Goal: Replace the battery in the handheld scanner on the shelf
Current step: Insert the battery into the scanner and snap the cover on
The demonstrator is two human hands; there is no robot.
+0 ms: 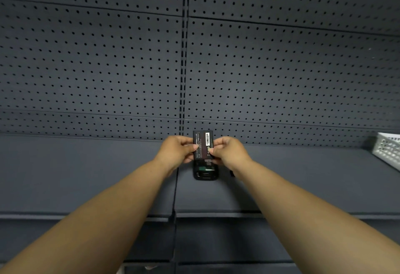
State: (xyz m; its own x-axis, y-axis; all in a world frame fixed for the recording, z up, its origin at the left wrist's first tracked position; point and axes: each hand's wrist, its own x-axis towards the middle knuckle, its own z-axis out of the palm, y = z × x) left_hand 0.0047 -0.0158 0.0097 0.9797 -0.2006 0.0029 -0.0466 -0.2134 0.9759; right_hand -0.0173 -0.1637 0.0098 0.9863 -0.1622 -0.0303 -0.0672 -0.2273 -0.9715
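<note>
I pinch the flat black rectangular battery, its white barcode label's print too small to read, between my left hand and right hand, above the black handheld scanner lying open-backed on the dark grey shelf

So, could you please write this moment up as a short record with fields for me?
setting: dark shelf with pegboard back panel
scanner: lying on the shelf, battery compartment open and facing up
battery: held above the scanner, label side towards the camera
left hand: fingers grip the battery's left edge
right hand: fingers grip its right edge
other: white perforated basket at far right
</note>
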